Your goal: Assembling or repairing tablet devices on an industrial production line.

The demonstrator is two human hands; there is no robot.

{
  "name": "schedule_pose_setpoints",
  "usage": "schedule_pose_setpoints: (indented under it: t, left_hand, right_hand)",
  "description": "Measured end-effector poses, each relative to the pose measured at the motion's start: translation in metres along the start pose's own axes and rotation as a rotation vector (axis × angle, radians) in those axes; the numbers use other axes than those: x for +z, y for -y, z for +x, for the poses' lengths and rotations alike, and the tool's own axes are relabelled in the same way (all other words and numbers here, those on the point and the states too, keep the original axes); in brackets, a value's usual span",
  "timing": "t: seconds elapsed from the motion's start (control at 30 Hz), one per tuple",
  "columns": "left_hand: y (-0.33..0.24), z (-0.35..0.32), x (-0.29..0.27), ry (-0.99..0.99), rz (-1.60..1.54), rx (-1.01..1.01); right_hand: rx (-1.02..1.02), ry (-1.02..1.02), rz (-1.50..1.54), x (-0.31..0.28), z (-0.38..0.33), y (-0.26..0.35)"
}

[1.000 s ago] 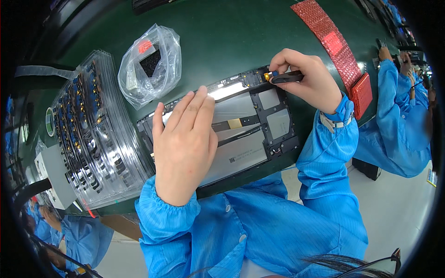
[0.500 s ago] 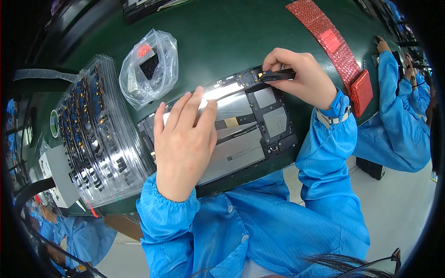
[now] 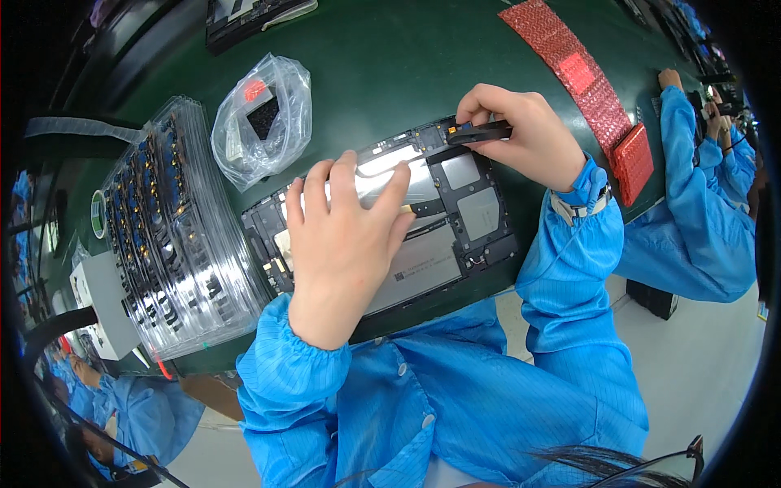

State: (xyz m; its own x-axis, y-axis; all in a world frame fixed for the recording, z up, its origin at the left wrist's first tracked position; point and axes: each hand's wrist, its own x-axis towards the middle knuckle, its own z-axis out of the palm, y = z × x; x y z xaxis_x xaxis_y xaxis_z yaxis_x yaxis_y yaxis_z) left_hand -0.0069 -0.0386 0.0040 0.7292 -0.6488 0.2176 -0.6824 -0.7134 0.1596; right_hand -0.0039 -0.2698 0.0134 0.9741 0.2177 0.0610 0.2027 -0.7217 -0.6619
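Observation:
An opened tablet [image 3: 427, 262] with silver battery plates and a black inner frame lies aslant on the bench in front of me. Over its left half rests my left hand [image 3: 340, 236], fingers spread, hiding the parts beneath it. My right hand [image 3: 530, 134] pinches black tweezers [image 3: 486, 132] at the tablet's far right corner. The tweezers' tips point left, close to a small orange-gold connector [image 3: 454, 129]; whether they touch it I cannot tell.
To the left stands a stack of clear plastic trays [image 3: 183, 236] with small parts. Beyond the tablet lies a clear bag [image 3: 262, 122]. Red bubble wrap [image 3: 573, 69] and a red packet [image 3: 633, 164] are at right. Other people in blue work on both sides.
My left hand has shifted right across the tablet, its thumb and index finger now farther apart. The tweezers and right hand have moved slightly left. A dark strip near the far edge no longer shows.

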Motion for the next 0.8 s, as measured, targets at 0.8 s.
schedule_pose_setpoints:
  t: [0.8]
  left_hand:
    - [-0.016, -0.136, -0.010, 0.795, -2.322, -0.600]
  right_hand:
    - [-0.422, 0.045, -0.413, 0.041, 0.025, 0.049]
